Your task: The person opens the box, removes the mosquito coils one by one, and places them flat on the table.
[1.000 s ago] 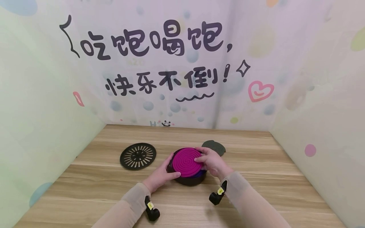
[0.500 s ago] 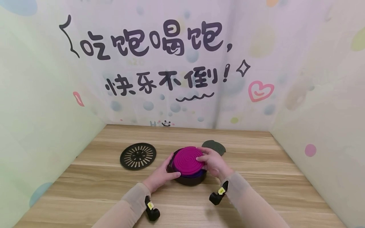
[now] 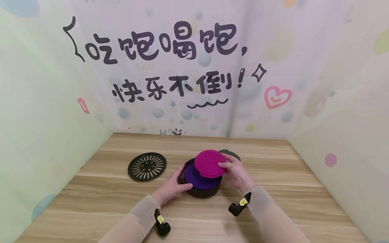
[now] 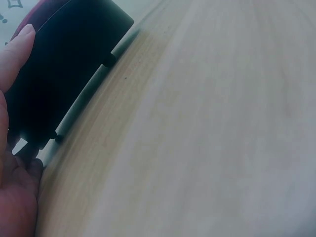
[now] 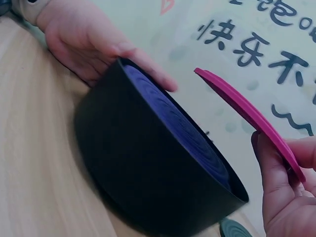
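Note:
A round black holder (image 3: 203, 191) (image 5: 143, 173) (image 4: 59, 79) stands on the wooden table (image 3: 194, 219), with a purple spiral coil (image 3: 197, 178) (image 5: 182, 126) lying in it. My left hand (image 3: 171, 187) (image 4: 12, 163) holds the holder's left side, fingers curved round its wall. My right hand (image 3: 235, 172) (image 5: 284, 182) pinches a magenta spiral coil (image 3: 209, 163) (image 5: 247, 116) by its right edge, lifted and tilted just above the holder's right rim.
A black slotted round lid (image 3: 147, 166) lies flat to the left of the holder. A dark green coil (image 3: 231, 154) lies behind the right hand, mostly hidden. Patterned walls (image 3: 45, 111) close in the table on the left, back and right.
The right hand has lifted the magenta coil off the stack and carried it up and to the right, uncovering the purple coil beneath. The left hand has stayed on the holder.

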`<action>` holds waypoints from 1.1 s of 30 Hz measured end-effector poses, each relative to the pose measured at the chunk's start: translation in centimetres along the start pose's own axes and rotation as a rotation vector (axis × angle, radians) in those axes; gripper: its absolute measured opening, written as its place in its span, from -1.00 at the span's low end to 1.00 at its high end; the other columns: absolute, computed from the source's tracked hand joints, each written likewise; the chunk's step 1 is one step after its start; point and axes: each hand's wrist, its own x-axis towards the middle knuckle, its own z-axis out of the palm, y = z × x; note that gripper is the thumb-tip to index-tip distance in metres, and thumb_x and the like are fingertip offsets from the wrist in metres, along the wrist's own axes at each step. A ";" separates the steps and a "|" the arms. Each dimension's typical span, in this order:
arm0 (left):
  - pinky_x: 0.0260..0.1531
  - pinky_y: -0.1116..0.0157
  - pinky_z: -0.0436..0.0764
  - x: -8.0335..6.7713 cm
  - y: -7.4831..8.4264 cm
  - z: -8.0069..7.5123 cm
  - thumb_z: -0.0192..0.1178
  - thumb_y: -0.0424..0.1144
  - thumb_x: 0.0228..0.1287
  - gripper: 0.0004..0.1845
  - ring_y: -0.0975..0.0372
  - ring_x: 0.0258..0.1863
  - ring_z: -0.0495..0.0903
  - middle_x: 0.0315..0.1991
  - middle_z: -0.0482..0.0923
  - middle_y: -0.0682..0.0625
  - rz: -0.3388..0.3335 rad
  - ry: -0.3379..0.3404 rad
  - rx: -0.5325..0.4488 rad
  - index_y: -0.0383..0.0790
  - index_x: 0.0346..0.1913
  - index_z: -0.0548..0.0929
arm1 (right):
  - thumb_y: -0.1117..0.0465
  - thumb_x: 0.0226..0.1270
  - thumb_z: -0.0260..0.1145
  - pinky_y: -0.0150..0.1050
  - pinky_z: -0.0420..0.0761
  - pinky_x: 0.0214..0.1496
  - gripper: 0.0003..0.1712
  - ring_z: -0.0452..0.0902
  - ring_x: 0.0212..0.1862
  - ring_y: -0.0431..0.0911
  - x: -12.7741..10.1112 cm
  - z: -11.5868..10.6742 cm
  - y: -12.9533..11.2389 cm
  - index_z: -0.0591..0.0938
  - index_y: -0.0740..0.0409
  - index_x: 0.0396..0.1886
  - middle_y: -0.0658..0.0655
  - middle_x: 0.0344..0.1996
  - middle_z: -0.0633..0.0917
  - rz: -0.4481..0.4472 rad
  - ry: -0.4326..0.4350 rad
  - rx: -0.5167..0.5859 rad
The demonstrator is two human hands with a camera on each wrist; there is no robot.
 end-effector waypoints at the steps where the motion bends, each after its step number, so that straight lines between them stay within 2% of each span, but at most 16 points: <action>1: 0.39 -0.08 -0.10 0.0 0.0 0.0 0.44 -0.08 0.08 0.10 -0.05 0.48 -0.13 0.51 -0.10 -0.22 -0.001 0.000 -0.002 -0.10 0.55 -0.09 | 0.54 0.32 0.10 -0.39 0.62 -0.26 -0.32 0.63 -0.33 -0.25 0.0 -0.3 -0.1 0.20 0.31 0.42 -0.01 -0.20 0.68 -0.004 0.006 0.014; 5: 0.40 -0.07 -0.09 0.0 0.0 0.0 0.43 -0.09 0.09 0.09 -0.05 0.48 -0.12 0.51 -0.10 -0.21 -0.007 0.006 0.001 -0.09 0.55 -0.07 | 0.54 0.35 0.07 -0.38 0.63 -0.24 -0.33 0.64 -0.32 -0.25 0.2 -1.7 -0.6 0.16 0.30 0.43 -0.03 -0.23 0.69 -0.020 0.027 0.057; 14: 0.39 -0.07 -0.07 0.2 -0.3 -0.1 0.44 -0.07 0.07 0.09 -0.05 0.48 -0.11 0.51 -0.10 -0.21 -0.014 0.017 0.021 -0.07 0.55 -0.06 | 0.53 0.37 0.07 -0.41 0.61 -0.24 -0.28 0.62 -0.30 -0.27 0.7 -4.6 -1.6 0.10 0.19 0.47 -0.08 -0.23 0.64 -0.019 0.159 0.140; 20: 0.39 -0.08 -0.07 0.1 -0.2 0.0 0.44 -0.07 0.07 0.08 -0.06 0.47 -0.11 0.51 -0.10 -0.21 -0.017 0.019 0.020 -0.04 0.54 -0.05 | 0.55 0.36 0.06 -0.40 0.61 -0.19 -0.34 0.63 -0.25 -0.27 1.1 -6.9 -2.1 0.17 0.10 0.39 -0.08 -0.25 0.66 -0.025 0.214 0.249; 25: 0.39 -0.08 -0.06 0.1 -0.3 0.0 0.44 -0.10 0.08 0.06 -0.06 0.47 -0.10 0.51 -0.10 -0.20 -0.016 0.021 0.012 -0.01 0.54 -0.03 | 0.54 0.39 0.01 -0.40 0.61 -0.17 -0.31 0.63 -0.23 -0.28 1.3 -8.6 -2.2 0.08 0.10 0.44 -0.11 -0.29 0.68 -0.052 0.252 0.262; 29: 0.38 -0.09 -0.04 0.0 -0.3 0.0 0.43 -0.13 0.10 0.05 -0.06 0.47 -0.09 0.51 -0.09 -0.20 -0.014 0.024 0.005 -0.02 0.54 -0.02 | 0.52 0.40 0.03 -0.49 0.51 -0.38 -0.25 0.59 -0.33 -0.31 1.2 -9.6 -2.4 0.02 0.10 0.49 -0.13 -0.32 0.67 -0.066 0.306 0.255; 33: 0.38 -0.10 -0.04 0.0 -0.2 0.1 0.42 -0.16 0.11 0.04 -0.08 0.47 -0.09 0.51 -0.09 -0.21 -0.009 0.024 0.002 -0.04 0.54 -0.03 | 0.49 0.40 0.06 -0.46 0.31 -0.57 -0.22 0.50 -0.44 -0.30 0.8 -10.4 -2.8 -0.01 0.05 0.51 -0.13 -0.29 0.63 -0.056 0.388 0.279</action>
